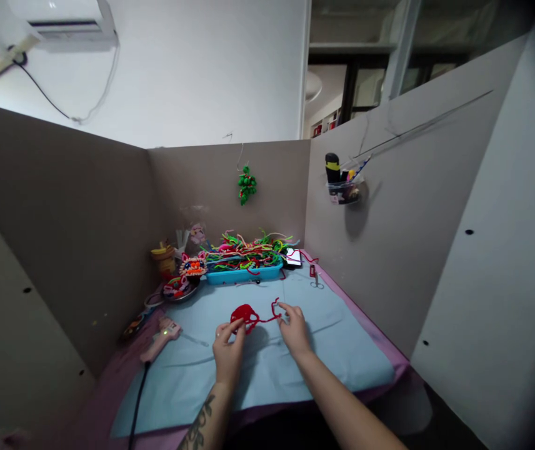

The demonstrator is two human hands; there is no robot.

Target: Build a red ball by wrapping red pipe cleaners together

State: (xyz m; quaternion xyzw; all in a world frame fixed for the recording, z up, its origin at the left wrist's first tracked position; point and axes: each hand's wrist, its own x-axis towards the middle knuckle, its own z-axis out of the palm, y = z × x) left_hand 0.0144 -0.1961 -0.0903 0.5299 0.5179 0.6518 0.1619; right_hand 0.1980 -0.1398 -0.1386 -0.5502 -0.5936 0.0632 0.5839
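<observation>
Yarn piece point(242, 312), red, rounded, lower centre, pinched by your left hand point(228, 347), thin red strand point(268, 320) at your right hand point(294, 332), grip unclear

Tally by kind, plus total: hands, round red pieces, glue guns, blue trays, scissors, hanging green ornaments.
Hands: 2 (left hand, right hand)
Round red piece: 1
Glue gun: 1
Blue tray: 1
Scissors: 1
Hanging green ornament: 1
Total: 7

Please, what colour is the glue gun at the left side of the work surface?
Pale pink: the glue gun shows best in the head view.
</observation>
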